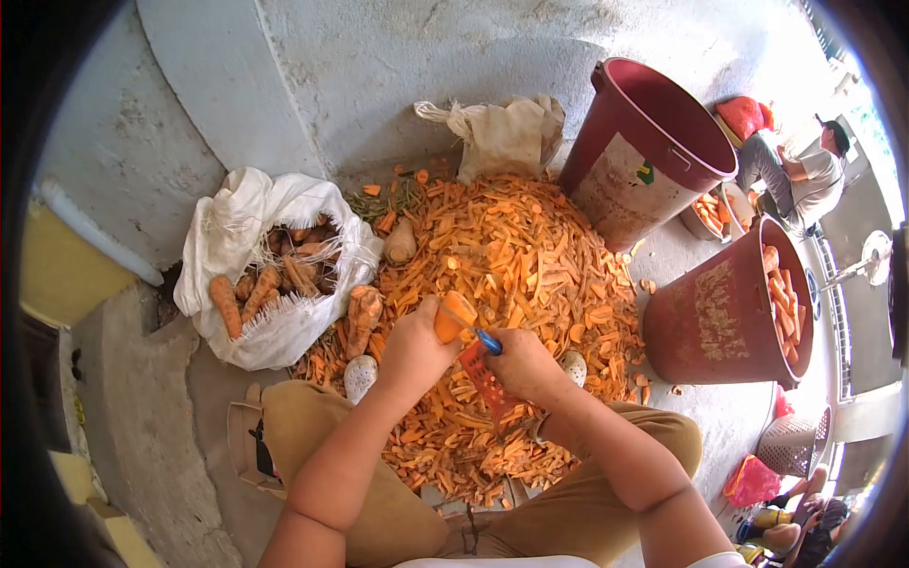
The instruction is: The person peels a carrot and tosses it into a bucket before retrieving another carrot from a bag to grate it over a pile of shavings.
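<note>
Left hand (414, 347) grips a carrot (453, 315); right hand (519, 364) clasps the peeler (486, 341); bucket (647, 151) label unreadable; peelings (511, 256) heaped ahead.

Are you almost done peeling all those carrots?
Not yet. Done: a big heap of orange peelings covers the floor, and peeled carrots sit in the dark red plastic bucket. In hand: the left hand holds an orange carrot while the right hand works a blue-handled peeler. Left: unpeeled muddy carrots fill the white woven sack.
</note>
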Demonstrator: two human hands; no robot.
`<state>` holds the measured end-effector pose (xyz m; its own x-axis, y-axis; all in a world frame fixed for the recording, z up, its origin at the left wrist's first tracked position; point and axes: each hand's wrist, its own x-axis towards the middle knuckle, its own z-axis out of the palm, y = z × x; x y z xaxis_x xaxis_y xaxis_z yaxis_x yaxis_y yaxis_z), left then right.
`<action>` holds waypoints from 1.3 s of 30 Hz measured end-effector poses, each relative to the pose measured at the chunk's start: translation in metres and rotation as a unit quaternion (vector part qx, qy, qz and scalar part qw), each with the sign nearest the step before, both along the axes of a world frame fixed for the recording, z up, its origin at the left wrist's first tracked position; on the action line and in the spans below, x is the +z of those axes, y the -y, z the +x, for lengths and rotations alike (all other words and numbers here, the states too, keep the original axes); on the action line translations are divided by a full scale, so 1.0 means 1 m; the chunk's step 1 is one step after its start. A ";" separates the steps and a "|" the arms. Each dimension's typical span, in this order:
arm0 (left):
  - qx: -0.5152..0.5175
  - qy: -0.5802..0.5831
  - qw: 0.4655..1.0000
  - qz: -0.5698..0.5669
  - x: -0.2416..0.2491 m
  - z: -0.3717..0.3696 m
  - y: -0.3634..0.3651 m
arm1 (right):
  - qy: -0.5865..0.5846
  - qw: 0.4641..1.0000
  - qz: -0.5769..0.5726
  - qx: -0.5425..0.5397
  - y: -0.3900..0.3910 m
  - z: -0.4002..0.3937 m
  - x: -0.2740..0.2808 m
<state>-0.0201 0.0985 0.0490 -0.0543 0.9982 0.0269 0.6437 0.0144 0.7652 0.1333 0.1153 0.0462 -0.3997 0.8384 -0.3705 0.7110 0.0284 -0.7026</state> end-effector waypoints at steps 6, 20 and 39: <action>0.025 -0.006 0.999 0.043 -0.003 0.001 -0.002 | -0.019 0.998 -0.034 -0.047 0.003 -0.005 0.005; -0.045 0.088 0.995 0.027 -0.006 -0.007 -0.003 | 0.049 0.996 -0.067 0.013 -0.014 -0.003 -0.005; -0.013 -0.030 0.986 0.166 -0.029 0.005 -0.001 | 0.046 0.997 -0.055 0.000 -0.019 0.001 -0.019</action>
